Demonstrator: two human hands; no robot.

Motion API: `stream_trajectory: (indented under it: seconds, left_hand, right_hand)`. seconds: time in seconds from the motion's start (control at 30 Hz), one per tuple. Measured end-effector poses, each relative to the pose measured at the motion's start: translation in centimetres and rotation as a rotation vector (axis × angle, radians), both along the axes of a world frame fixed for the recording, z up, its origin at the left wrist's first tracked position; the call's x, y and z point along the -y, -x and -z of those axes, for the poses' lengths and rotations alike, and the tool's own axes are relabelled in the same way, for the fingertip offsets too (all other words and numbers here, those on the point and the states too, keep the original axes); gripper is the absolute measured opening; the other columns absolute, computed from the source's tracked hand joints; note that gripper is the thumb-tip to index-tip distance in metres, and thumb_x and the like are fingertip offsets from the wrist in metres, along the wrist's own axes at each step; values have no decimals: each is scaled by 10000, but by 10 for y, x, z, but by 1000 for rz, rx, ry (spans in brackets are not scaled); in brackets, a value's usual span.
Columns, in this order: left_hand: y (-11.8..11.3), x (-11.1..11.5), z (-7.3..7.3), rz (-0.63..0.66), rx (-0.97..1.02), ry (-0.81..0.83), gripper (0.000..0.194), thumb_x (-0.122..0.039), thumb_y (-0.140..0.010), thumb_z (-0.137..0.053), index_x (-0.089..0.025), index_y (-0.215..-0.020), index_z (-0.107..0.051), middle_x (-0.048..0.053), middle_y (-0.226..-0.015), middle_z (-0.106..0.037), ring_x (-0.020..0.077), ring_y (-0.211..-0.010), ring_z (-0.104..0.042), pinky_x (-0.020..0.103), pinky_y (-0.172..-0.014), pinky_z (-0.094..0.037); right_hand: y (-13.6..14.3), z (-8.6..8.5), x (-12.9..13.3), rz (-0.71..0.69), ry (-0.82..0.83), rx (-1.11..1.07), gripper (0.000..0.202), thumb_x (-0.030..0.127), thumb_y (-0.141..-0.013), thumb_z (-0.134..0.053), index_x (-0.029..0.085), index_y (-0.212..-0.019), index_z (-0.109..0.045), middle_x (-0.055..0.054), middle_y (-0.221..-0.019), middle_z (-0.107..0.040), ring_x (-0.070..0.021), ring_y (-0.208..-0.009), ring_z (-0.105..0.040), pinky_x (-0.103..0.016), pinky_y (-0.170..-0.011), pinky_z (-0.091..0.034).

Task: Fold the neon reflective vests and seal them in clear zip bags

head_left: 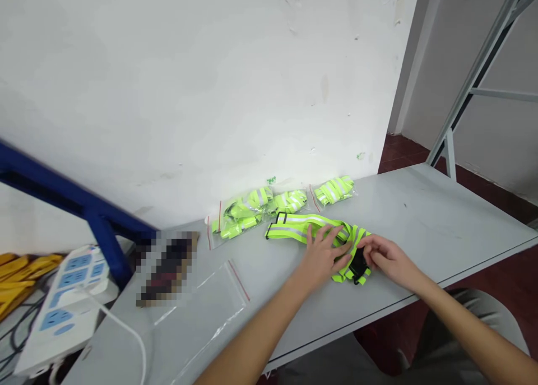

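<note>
A neon-yellow strap bundle with silver reflective stripes (292, 228) lies on the grey table, its black buckles at the left end. My left hand (321, 256) rests on top of the straps with its fingers spread. At the bundle's right end, my right hand (384, 256) has its fingers bent together beside a black piece (358, 264); whatever they pinch is too small to make out. Against the wall lie several clear bags of similar straps (247, 203), one of them apart on the right (335, 190). A flat clear bag with a red seal line (205, 306) lies at the front left.
A white power strip with blue sockets (69, 295) stands at the far left, its white cable reaching over the table corner. Near it are yellow items (21, 278), a blue metal frame (103, 233) and a blurred-out object (170, 267). A metal frame (474, 88) rises at the right.
</note>
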State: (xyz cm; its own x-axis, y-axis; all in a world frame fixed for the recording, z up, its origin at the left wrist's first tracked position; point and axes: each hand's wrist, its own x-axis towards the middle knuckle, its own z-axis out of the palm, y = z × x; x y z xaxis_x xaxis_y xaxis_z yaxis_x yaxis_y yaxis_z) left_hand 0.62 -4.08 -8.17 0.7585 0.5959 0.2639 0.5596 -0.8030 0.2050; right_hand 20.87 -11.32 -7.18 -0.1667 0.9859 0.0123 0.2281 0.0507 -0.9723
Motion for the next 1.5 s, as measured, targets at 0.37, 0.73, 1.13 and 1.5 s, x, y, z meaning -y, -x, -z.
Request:
stream_trajectory:
  seconds: [0.37, 0.73, 1.13, 1.5]
  left_hand:
    - [1, -8, 1, 66, 23, 89, 312, -477, -934, -431, -399, -1121, -668, 8, -1437, -439, 315, -1301, -337, 681, -1076, -89]
    - [44, 12, -15, 95, 236, 256, 347, -384, -950, -424, -184, -1174, -597, 99, -1128, -614, 212, -1021, -542, 362, -912, -463]
    - [38, 6, 2, -328, 469, 456, 248, -286, -955, -391, -201, -1156, -508, 68, -1015, -621, 195, -891, -606, 339, -797, -490]
    - [45, -1, 2, -286, 310, 198, 265, -239, -959, -390, -186, -899, -643, 58, -882, -623, 211, -896, -525, 391, -852, -455]
  right_hand:
    - [-18, -12, -17, -294, -662, 1113, 544, 100, -728, -658, 238, -1245, -555, -108, -1416, -466, -326, -1341, -341, -566, -1076, -253]
    - [32, -19, -48, -404, -561, 1147, 90, 238, -817, -671, 153, -807, -697, -74, -824, -662, -217, -817, -603, -305, -655, -444]
    - [47, -13, -88, -219, -269, 668, 341, 393, -824, -631, 206, -1110, -636, -39, -916, -694, -183, -790, -625, -267, -662, -453]
    - [46, 17, -62, -353, -717, 888, 703, 654, -772, -579, 107, -1213, -560, -174, -1141, -612, -299, -1036, -527, -474, -897, -445]
